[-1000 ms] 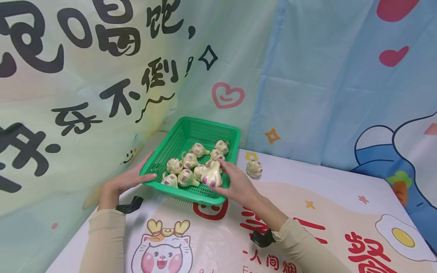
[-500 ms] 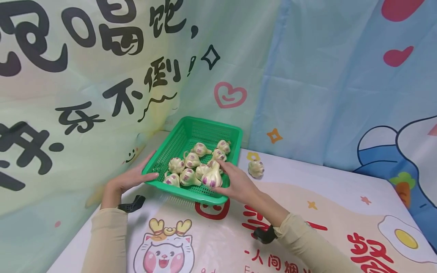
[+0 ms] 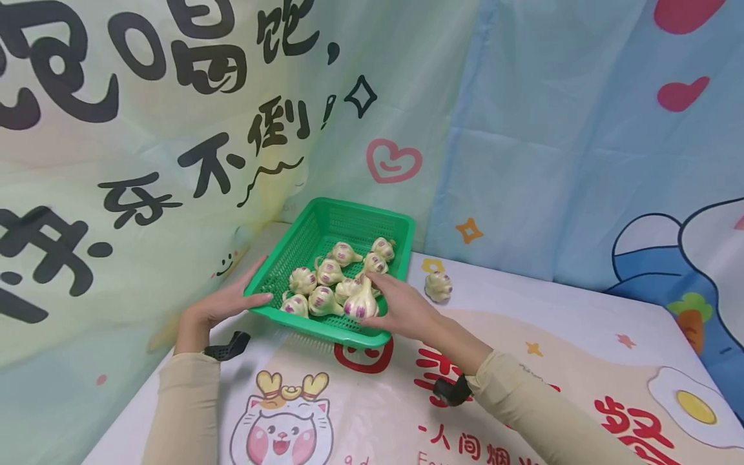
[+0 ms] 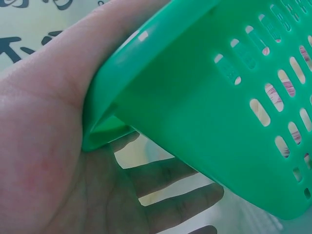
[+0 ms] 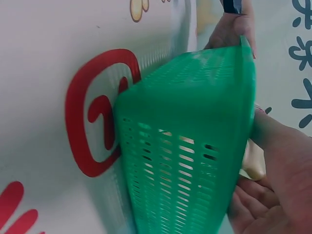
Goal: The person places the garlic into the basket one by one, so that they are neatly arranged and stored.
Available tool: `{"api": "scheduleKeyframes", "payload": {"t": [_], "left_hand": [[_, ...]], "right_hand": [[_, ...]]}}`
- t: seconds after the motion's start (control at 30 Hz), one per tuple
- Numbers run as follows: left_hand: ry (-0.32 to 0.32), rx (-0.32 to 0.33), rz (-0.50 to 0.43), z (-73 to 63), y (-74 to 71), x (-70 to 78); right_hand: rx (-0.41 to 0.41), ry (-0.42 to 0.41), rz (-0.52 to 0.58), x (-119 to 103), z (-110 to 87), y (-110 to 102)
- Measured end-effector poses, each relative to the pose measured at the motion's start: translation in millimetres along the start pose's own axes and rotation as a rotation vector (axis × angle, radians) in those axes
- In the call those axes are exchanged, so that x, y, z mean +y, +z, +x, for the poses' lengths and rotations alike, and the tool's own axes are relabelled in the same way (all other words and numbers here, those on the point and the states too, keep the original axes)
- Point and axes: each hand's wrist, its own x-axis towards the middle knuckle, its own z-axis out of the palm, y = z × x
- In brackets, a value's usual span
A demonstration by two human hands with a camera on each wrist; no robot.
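A green perforated plastic basket point(image 3: 334, 332) is on the table with several garlic bulbs point(image 3: 329, 272) in it. My left hand point(image 3: 223, 303) grips its left near corner, thumb over the rim and fingers outside, spread along the wall in the left wrist view. Inside the right near part of the basket, my right hand point(image 3: 407, 310) holds a garlic bulb point(image 3: 361, 302) between thumb and fingers. That bulb's neck points up. In the right wrist view, the basket wall point(image 5: 185, 146) hides most of the held bulb.
One loose garlic bulb point(image 3: 438, 287) lies on the table just right of the basket. A printed cloth point(image 3: 383, 413) covers the tabletop. Hanging printed curtains point(image 3: 506, 161) stand close behind the basket and along the left side.
The head view has shifted slightly, so the scene sits a little further right. My right hand and its garlic bulb move slightly left relative to the basket. My left hand keeps its grip.
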Motion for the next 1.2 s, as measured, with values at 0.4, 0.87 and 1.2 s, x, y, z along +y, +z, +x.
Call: {"api": "scheduleKeyframes", "payload": {"t": [0.4, 0.87, 1.2], "left_hand": [[-0.004, -0.002, -0.013, 4.1, 0.1, -2.8], [0.0, -0.007, -0.006, 4.9, -0.5, 0.6], [-0.019, -0.001, -0.005, 2.5, 0.0, 1.0]], "right_hand": [[-0.134, -0.009, -0.077, -2.1, 18.4, -13.6], [-0.245, -0.001, -0.186, -13.0, 29.7, -12.7], [-0.312, 0.062, -0.308, -24.6, 35.1, -9.2]]}}
